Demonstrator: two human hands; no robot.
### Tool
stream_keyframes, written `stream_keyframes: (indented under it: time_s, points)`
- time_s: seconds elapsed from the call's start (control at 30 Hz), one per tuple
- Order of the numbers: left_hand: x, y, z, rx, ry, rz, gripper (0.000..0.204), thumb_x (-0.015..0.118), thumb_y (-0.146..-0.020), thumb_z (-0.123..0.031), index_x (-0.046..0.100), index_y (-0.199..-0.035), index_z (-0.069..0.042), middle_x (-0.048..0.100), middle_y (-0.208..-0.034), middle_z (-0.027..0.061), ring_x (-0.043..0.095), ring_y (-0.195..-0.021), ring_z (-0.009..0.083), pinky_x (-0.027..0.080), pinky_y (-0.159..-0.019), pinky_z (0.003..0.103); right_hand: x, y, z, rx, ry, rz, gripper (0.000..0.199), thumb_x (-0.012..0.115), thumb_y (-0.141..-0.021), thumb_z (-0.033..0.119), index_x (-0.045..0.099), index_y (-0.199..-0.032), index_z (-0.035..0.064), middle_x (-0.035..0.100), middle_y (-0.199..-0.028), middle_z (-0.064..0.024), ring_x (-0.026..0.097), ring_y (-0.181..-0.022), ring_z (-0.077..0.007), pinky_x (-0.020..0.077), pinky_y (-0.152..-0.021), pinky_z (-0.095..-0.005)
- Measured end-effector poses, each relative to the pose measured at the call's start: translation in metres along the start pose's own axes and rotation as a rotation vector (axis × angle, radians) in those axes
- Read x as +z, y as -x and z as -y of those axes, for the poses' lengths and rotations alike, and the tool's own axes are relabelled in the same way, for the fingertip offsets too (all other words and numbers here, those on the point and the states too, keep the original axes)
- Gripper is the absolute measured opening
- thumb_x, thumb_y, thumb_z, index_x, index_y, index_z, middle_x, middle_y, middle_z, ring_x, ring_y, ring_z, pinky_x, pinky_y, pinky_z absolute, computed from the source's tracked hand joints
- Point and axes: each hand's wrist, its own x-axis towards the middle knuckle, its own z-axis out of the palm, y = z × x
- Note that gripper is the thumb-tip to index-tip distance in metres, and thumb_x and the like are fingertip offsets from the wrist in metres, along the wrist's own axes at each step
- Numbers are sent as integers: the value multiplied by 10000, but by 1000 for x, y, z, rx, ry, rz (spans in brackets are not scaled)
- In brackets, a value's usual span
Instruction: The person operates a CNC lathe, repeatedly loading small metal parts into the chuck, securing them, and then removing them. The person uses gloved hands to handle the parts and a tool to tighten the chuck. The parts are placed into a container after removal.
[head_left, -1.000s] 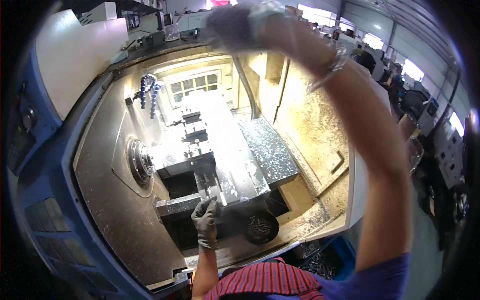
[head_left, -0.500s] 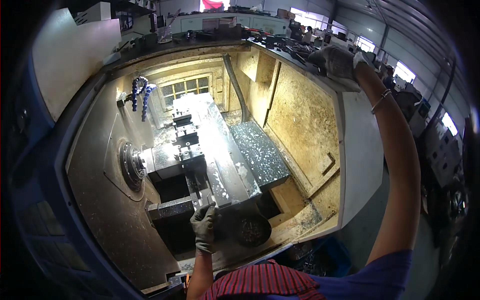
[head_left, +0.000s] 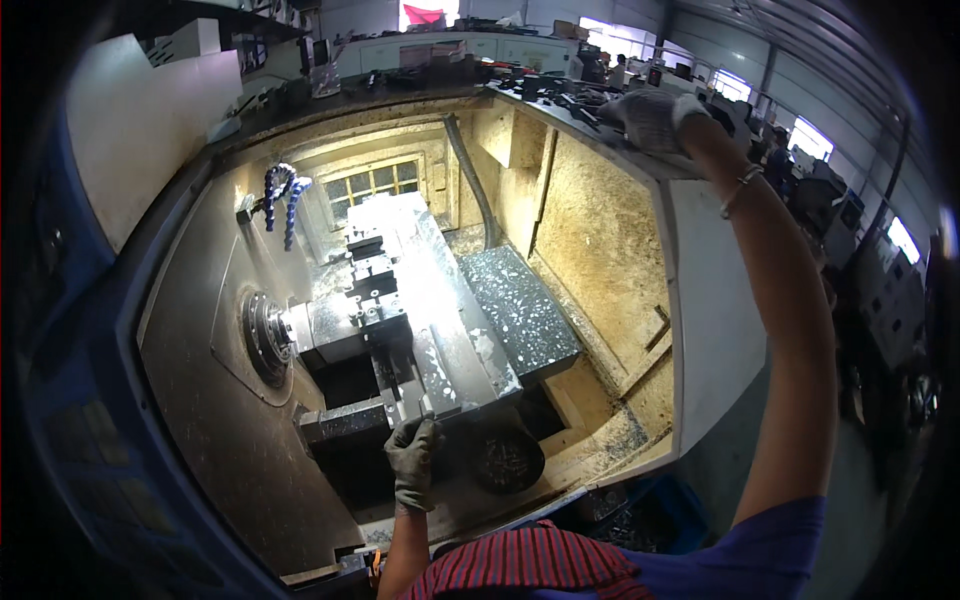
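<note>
I look down into an open lathe enclosure. My left hand (head_left: 412, 455), in a dark grey glove, has its fingers curled over the near end of the metal slide (head_left: 450, 350) that runs away from me. The chuck (head_left: 262, 335) sits on the left wall, with tool blocks (head_left: 368, 275) beside it. My right hand (head_left: 650, 115), in a light glove with a bracelet at the wrist, is stretched up to the machine's top right rim, among dark tools (head_left: 560, 92). What the right hand holds is hidden.
Blue coolant hoses (head_left: 282, 195) hang at the back left. A speckled sloping cover (head_left: 520, 310) lies right of the slide, and a round dark opening (head_left: 505, 458) is just right of my left hand. Chips litter the yellowed right wall (head_left: 600, 250). Workshop benches stand behind.
My right arm has swung from above the enclosure's middle out to the top right rim. My left hand has stayed on the slide's end.
</note>
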Motion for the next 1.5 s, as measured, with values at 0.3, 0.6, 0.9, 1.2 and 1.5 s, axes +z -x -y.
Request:
stream_keyframes:
  time_s: [0.3, 0.6, 0.9, 1.2, 1.5]
  points:
    - [-9, 7, -1, 22, 2, -66, 44, 653, -873, -70, 652, -909, -46, 653, -794, 16, 622, -688, 93, 544, -589, 258, 48, -19, -23, 55, -274, -143, 187, 557, -775, 155, 627, -940, 103, 676, -918, -83, 647, -785, -167, 526, -723, -337]
    - [-7, 16, -7, 37, -61, -21, 63, 649, -878, -83, 655, -921, -37, 667, -806, 30, 639, -706, 103, 546, -604, 253, 6, 60, -11, -248, -303, -177, 372, 555, -894, 326, 627, -1121, 40, 668, -1078, -117, 636, -964, -187, 487, -859, -374]
    - [-16, 19, -8, 108, -54, -79, 64, 650, -873, -83, 654, -921, -40, 668, -786, 29, 625, -658, 96, 519, -556, 247, 2, 82, 0, -314, -726, -168, 283, 614, -873, 105, 640, -1153, 76, 678, -1073, -93, 640, -976, -185, 502, -890, -310]
    - [-41, 21, -10, 122, -61, -147, 92, 649, -871, -57, 661, -954, -19, 667, -828, 38, 638, -717, 105, 550, -614, 255, 12, 77, 61, -118, -318, -402, 308, 647, -852, 201, 615, -1130, 74, 662, -976, -162, 645, -938, -256, 512, -837, -356]
    - [-17, 21, -3, 113, -66, -94, 89, 646, -876, -73, 656, -955, -33, 673, -796, 36, 611, -645, 84, 506, -554, 236, 24, 65, 47, -123, -282, -524, 316, 571, -765, 61, 630, -1075, 73, 665, -996, -125, 647, -916, -281, 505, -829, -372]
